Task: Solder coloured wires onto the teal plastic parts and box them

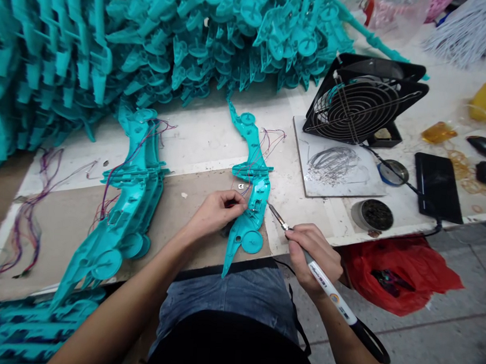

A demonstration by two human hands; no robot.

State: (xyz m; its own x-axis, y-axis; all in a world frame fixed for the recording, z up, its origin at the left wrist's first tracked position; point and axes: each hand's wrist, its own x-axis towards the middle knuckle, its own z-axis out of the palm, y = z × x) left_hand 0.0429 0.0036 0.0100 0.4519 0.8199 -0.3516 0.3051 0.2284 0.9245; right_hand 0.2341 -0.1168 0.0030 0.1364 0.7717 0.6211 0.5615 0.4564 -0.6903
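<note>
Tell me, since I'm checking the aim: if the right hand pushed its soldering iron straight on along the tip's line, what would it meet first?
Most likely the teal plastic part, near its wires by the left hand's fingers. The right hand points the soldering iron up-left; depth is unclear.

A long teal plastic shell (250, 193) lies flat, open side up, running twelve to six o'clock, thin wires (269, 140) trailing at its top. A white-handled soldering iron (304, 243) points toward ten o'clock, tip at the shell's right edge.
</note>
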